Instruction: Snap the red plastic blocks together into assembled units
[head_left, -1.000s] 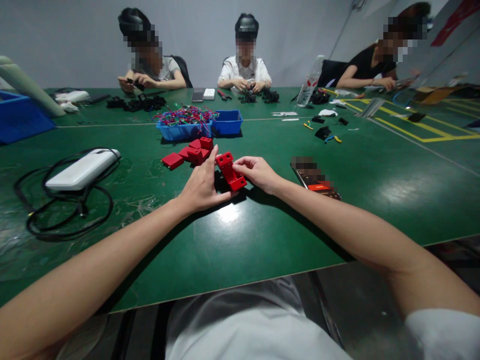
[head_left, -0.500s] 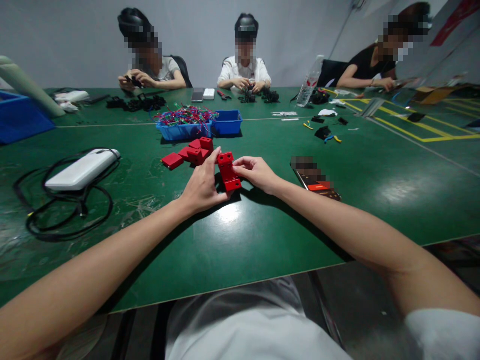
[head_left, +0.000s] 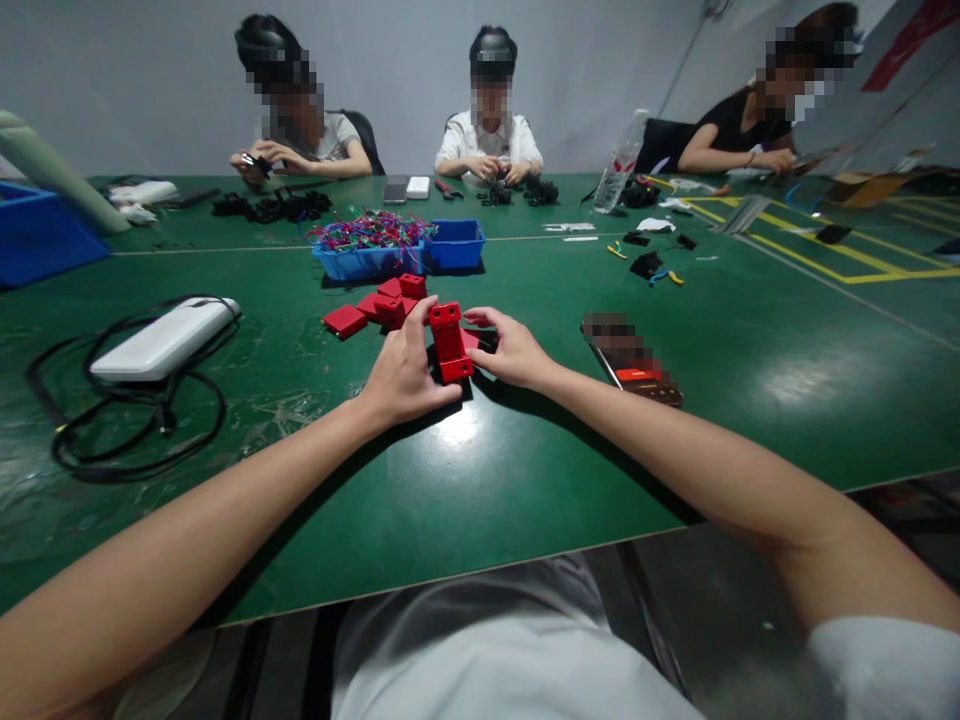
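My left hand (head_left: 405,368) is closed round a red block with holes (head_left: 451,345), its fingers at the upper end and its thumb near the lower end. The block stands tilted, a recessed face with holes turned toward me. At its right side is my right hand (head_left: 513,347), index finger and thumb spread apart. A reddish flat part shows between those fingers; whether it belongs to the block I cannot tell. Just behind my left hand lies a pile of several red blocks (head_left: 373,309) on the green table (head_left: 525,490).
Beyond the pile stand a blue bin of coloured wires (head_left: 367,262) and a smaller blue bin (head_left: 455,247). A white power bank (head_left: 166,340) with a black cable lies left, a phone (head_left: 631,360) right. Pliers (head_left: 663,277) and a bottle (head_left: 621,165) are farther back. Three people sit opposite.
My right finger and thumb have spread apart from their pinch at the block's side. The block has shifted slightly left in my left hand.
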